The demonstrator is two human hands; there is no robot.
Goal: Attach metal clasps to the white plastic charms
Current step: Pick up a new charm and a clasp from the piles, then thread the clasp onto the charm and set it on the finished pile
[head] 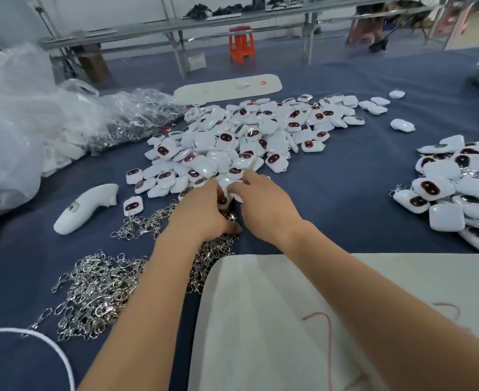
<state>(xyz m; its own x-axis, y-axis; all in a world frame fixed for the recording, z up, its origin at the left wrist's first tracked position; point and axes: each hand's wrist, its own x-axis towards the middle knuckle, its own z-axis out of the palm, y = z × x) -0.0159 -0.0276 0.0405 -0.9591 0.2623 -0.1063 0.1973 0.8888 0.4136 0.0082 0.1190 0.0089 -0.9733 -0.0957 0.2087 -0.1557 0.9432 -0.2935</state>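
Head view over a blue cloth-covered table (345,170). Clear plastic bags (21,131) slump at far left. A heap of white plastic charms (249,136) covers the centre; a second charm pile (458,190) lies right. Metal clasps (97,289) spread near left, a white cloth (275,320) near right. Left hand (204,213) and right hand (263,204) together pinch one charm (227,183) at the heap's near edge.

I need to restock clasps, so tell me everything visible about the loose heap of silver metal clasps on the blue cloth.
The heap of silver metal clasps is a tangled, shiny mass of small hooks and rings lying on the blue cloth, at the near left. It runs in a band from the near left edge up toward the hands. The left forearm crosses over it, and the left hand rests on its far end.
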